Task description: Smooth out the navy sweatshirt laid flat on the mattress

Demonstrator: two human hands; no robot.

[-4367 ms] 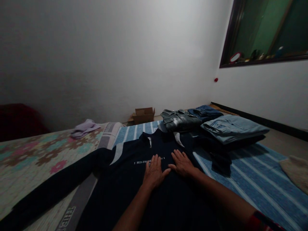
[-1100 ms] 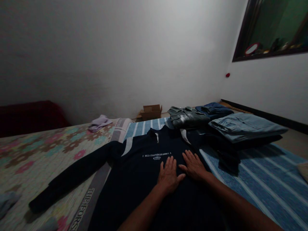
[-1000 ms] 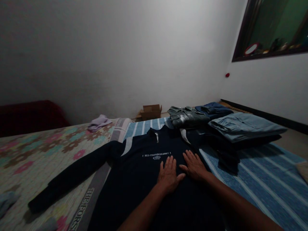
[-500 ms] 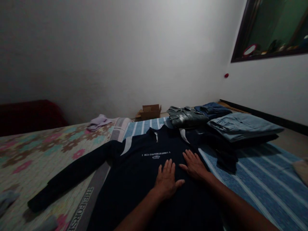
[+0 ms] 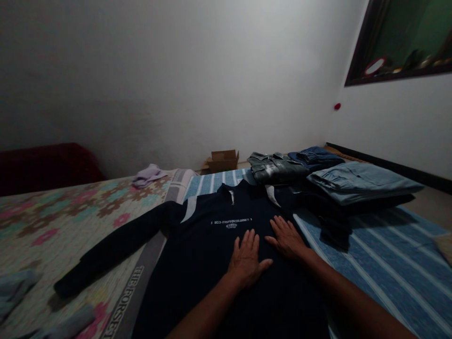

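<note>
1. Resting palm down on the front of a dark blue shirt (image 5: 205, 254), the left hand (image 5: 245, 261) has its four fingers narrow, almost side by side, and its thumb out wide
2. The right hand (image 5: 287, 240) lies just beside it, flat on the shirt too and a little higher up the chest, with small gaps between the fingers and the thumb pointing towards the left hand
3. The shirt lies front up, its collar (image 5: 243, 188) towards the wall (image 5: 176, 70), its body mostly over a blue striped sheet (image 5: 381, 254), its lower part running out of view
4. Pale letters (image 5: 231, 221) cross the chest beyond the left hand, with a short zip (image 5: 232, 197) above them
5. One sleeve (image 5: 116, 245) stretches left over a flowered bed cover (image 5: 77, 226); the other sleeve (image 5: 334, 228) lies bent on the striped sheet
6. Near that bent sleeve sit a folded grey-green jacket (image 5: 277, 168), dark blue clothes (image 5: 316, 157) and light blue folded clothes (image 5: 363, 181) on top of dark cloth (image 5: 381, 202)
7. A pale purple cloth (image 5: 148, 175) lies on the flowered cover, well apart from both hands
8. An open cardboard box (image 5: 223, 162) stands near the wall, beyond the bed
</note>
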